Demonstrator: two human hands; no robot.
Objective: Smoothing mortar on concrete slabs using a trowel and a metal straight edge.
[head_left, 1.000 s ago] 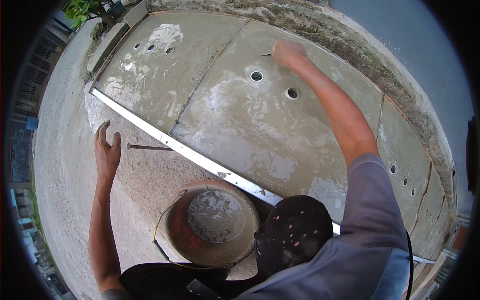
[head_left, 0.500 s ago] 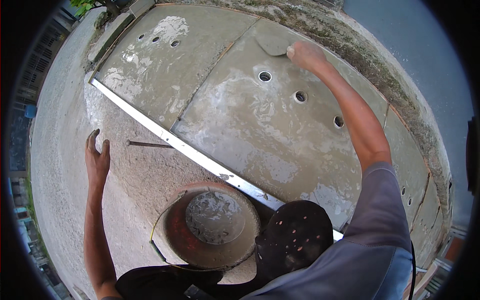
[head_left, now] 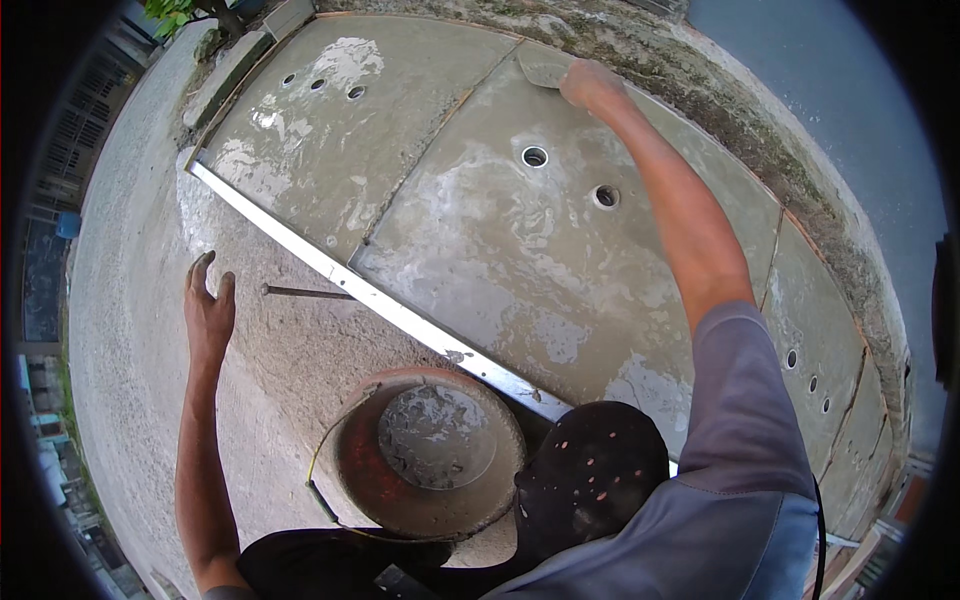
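My right hand (head_left: 592, 85) reaches far across the wet concrete slab (head_left: 470, 220), its fingers closed round a trowel. The blade of the trowel (head_left: 543, 68) lies flat against the grey surface near the far edge, beside a dividing joint; its handle is hidden in my grip. Off to the left, my left hand (head_left: 210, 305) hangs over the rough ground, fingers apart and holding nothing. Round pipe openings (head_left: 535, 157) are set in the slab below the trowel. Close to my knee stands a bucket (head_left: 350, 455) with watery cement in it.
A long straight metal bar (head_left: 330, 268) borders the slab's near side. From under it a thin metal rod (head_left: 305, 292) sticks out over the ground. Beyond the slab runs a strip of soil (head_left: 690, 75), then a smooth grey surface (head_left: 820, 100). Concrete blocks (head_left: 230, 80) lie at the far left.
My right hand and the trowel have slid a little left and farther away, up to the joint at the far edge. The left hand has shifted slightly right, still open.
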